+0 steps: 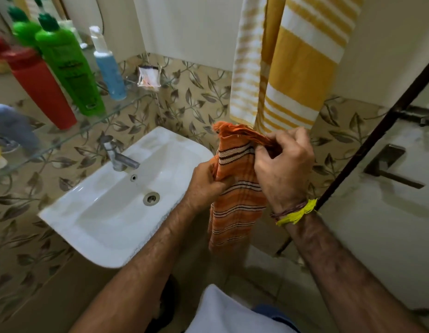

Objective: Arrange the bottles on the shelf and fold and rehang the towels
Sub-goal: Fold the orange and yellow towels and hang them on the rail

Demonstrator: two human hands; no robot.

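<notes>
Orange striped cloth towel (235,207) hangs lengthwise beside the white basin (107,212), gathered so it can be folded: right hand (280,174) fingers pinch its bunched top edge, left hand (204,183) fingers clamp its near-left side, keeping layers aligned.

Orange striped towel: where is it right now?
Head view, right of centre: the orange striped towel hangs between both hands, left hand pinching its side, right hand gripping its bunched top, just right of the white ceramic sink, below the yellow-and-white striped towel.
</notes>
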